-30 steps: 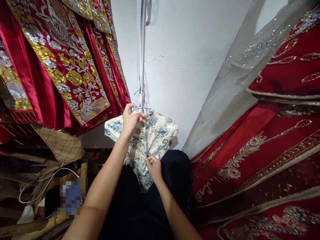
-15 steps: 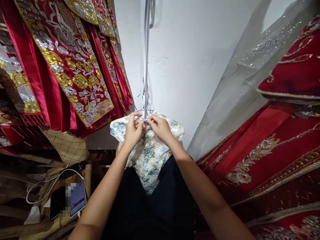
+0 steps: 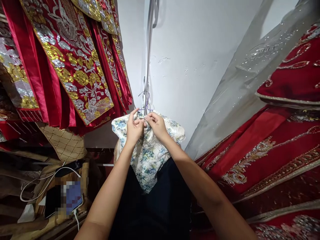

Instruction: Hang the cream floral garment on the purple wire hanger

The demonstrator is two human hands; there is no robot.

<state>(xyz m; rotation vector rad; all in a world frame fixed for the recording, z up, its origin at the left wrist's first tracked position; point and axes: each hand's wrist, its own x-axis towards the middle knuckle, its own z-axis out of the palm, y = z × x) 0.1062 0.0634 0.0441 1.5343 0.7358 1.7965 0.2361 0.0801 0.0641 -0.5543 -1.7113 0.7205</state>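
Observation:
A cream garment with a blue flower print (image 3: 150, 153) hangs on a thin purple wire hanger (image 3: 147, 101) in front of me. Both my hands meet at its collar just below the hanger's hook. My left hand (image 3: 133, 128) pinches the collar fabric from the left, thumb and fingers closed. My right hand (image 3: 156, 125) pinches the same spot from the right, fingertips touching those of the left. What sits between the fingertips is too small to make out. The garment's lower part drapes over my dark trousers.
Red robes with gold and silver embroidery (image 3: 65, 63) hang at the left. More red beaded cloth (image 3: 270, 150) and a sheer grey veil (image 3: 240, 80) fill the right. A metal pole (image 3: 149, 50) runs up the white wall. A phone on a white cable (image 3: 67, 198) lies low left.
My right hand has come up from the garment's lower part to the collar, joining the left. The garment now hangs straighter on the hanger.

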